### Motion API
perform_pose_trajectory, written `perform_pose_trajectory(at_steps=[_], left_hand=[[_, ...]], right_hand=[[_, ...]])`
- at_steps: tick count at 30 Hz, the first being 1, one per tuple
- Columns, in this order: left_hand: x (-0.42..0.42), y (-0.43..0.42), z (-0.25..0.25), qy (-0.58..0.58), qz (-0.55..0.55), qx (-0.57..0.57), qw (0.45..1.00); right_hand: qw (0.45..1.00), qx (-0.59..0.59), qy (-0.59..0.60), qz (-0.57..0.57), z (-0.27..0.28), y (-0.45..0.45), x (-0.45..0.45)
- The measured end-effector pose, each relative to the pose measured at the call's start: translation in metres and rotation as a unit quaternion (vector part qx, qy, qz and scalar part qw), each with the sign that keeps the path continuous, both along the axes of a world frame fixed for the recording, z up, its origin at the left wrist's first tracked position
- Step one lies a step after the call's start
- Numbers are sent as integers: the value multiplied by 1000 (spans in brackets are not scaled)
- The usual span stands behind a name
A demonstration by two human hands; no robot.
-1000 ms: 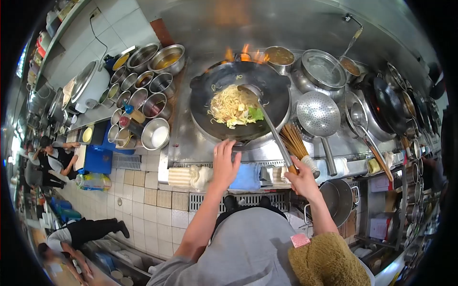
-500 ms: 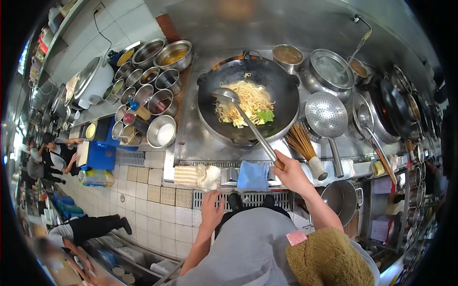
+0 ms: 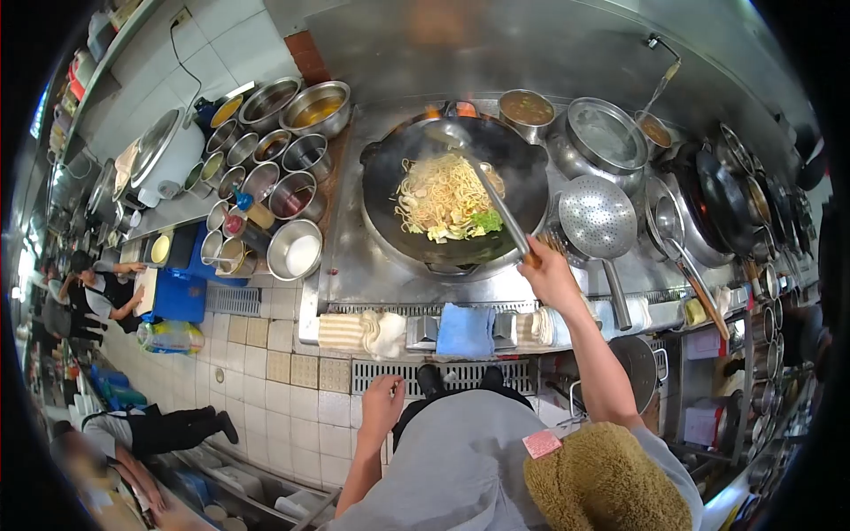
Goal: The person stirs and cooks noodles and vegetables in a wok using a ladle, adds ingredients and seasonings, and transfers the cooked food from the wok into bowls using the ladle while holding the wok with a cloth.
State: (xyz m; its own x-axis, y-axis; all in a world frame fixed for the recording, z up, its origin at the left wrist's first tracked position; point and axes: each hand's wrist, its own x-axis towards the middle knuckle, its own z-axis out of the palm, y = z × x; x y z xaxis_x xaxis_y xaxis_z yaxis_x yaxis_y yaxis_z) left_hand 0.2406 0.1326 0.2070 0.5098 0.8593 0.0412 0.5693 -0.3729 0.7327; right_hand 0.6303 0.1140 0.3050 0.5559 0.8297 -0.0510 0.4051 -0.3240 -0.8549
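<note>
My right hand [image 3: 551, 273] is wrapped around the wooden handle end of a metal ladle [image 3: 501, 202]. The ladle reaches across a large black wok [image 3: 531, 190], its bowl at the far inner wall beyond a heap of noodles [image 3: 440, 195]. Bits of egg or cabbage and a clump of green leaves [image 3: 485, 221] lie at the near side of the noodles, and some steam rises there. Down by my left side, above the tiled floor, my left hand [image 3: 383, 401] has its fingers curled together with nothing visible in them.
Right of the wok are a perforated strainer [image 3: 598, 217], a bamboo brush partly behind my arm, and pots. Metal bowls of ingredients and a bowl of white powder [image 3: 295, 251] stand left. Folded cloths [image 3: 466, 329] line the stove's front edge. Other people work far left.
The ladle's bowl has gone from the left side of the noodles to the wok's far wall. My right hand has moved slightly up and right. My left hand has lowered, its fingers curling in.
</note>
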Motion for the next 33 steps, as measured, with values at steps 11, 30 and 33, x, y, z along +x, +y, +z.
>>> perform_pose_trajectory(at_steps=[11, 30, 33], left_hand=[[13, 11, 13, -2, -40, 14, 999], [17, 6, 4, 33, -70, 10, 997], [9, 0, 5, 63, -45, -37, 996]], right_hand=[[989, 53, -54, 127, -43, 20, 13], [908, -164, -367, 118, -39, -7, 31], [872, -115, -464, 108, -5, -34, 38]])
